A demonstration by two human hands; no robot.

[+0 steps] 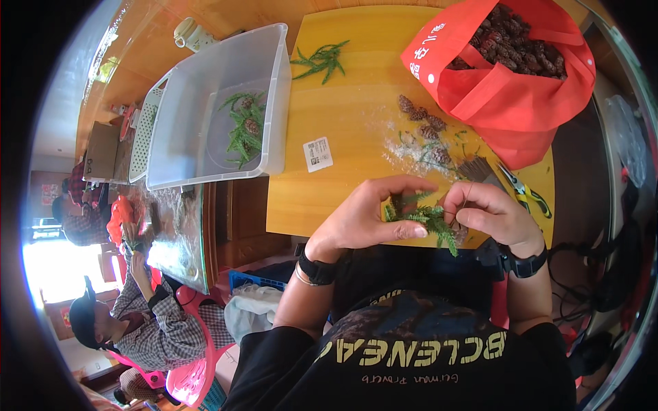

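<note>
- Both our hands, left hand [367,216] and right hand [486,212], pinch one green sprig [428,220] between them.
- Loose pinecones [425,127] lie just beyond.
- Fingertip grip looks thin; we judge needles could slip out.

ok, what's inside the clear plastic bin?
The clear plastic bin holds a few green sprigs with pine cones near one end. The rest of its floor looks bare; under the sprigs is hidden.

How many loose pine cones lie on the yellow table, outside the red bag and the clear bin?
5: a pine cone, another, one, one and one beside the red bag. The hands may hide more.
</note>
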